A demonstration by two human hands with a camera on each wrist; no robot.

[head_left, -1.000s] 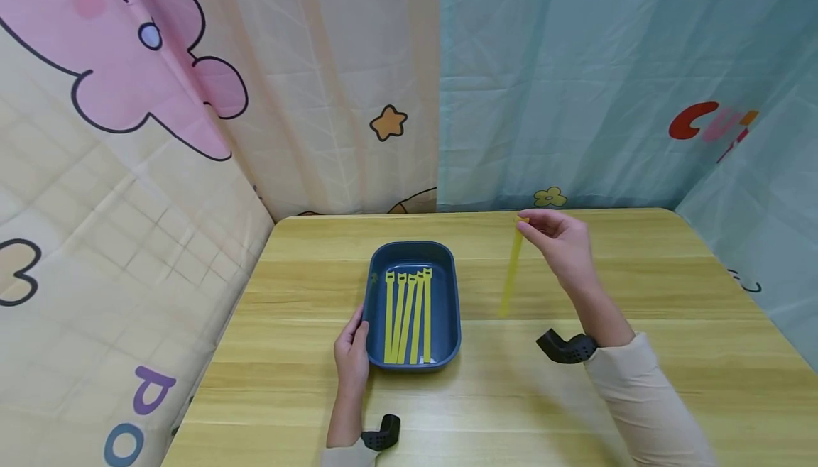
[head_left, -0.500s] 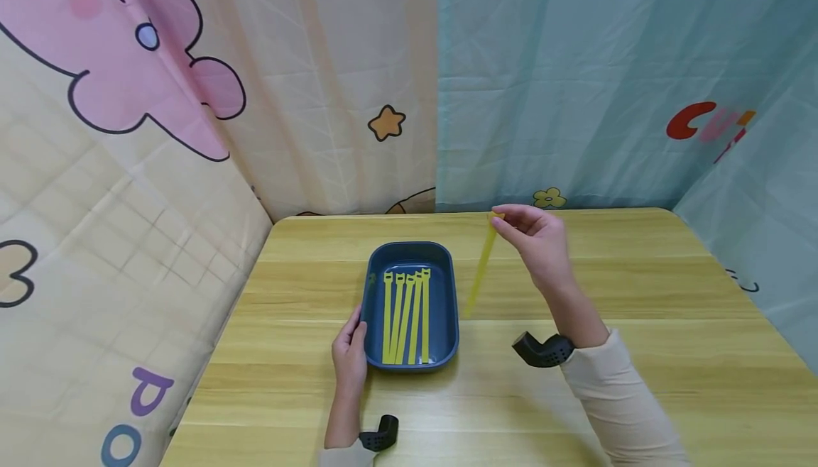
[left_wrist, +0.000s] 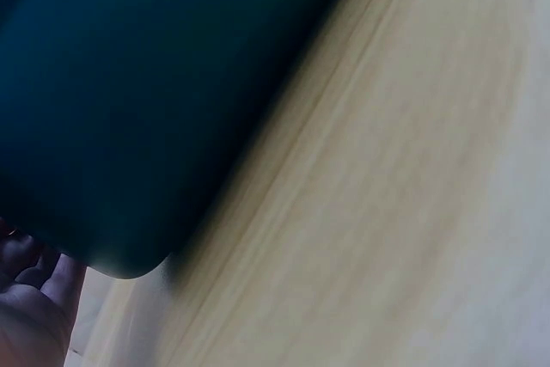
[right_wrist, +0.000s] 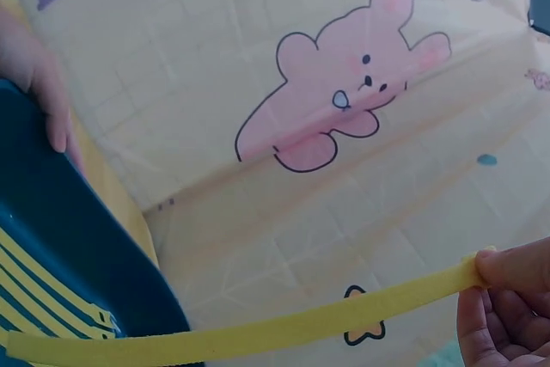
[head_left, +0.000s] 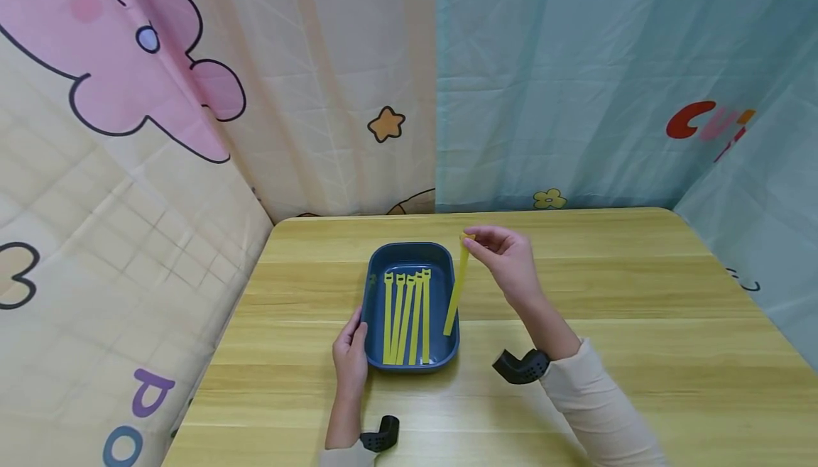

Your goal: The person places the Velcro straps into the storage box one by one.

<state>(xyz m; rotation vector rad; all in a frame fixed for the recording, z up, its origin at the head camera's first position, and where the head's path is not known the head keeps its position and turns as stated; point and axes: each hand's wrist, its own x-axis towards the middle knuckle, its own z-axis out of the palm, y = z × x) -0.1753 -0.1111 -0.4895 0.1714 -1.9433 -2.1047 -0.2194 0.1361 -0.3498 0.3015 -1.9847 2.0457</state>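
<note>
My right hand [head_left: 508, 261] pinches a yellow hook-and-loop cable tie [head_left: 456, 289] by its head end between thumb and fingertips. The tie hangs down at a slant, its lower end over the right side of a dark blue tray [head_left: 412, 376]. In the right wrist view, the tie [right_wrist: 258, 333] stretches from the fingertips across the tray's rim. Several matching ties [head_left: 407, 318] lie side by side in the tray, slotted heads toward the far end. My left hand [head_left: 350, 360] holds the tray's near left side; its fingers are partly hidden by the tray wall.
The tray stands on a wooden table [head_left: 281, 375]. Printed curtains [head_left: 345, 84] hang behind the table and at both sides. A black wrist device [head_left: 522, 366] sits on the right wrist, another [head_left: 381, 433] on the left.
My right hand has moved left and slightly nearer with the cable tie, from beside the tray to its right edge. The left hand and the tray have stayed in place.
</note>
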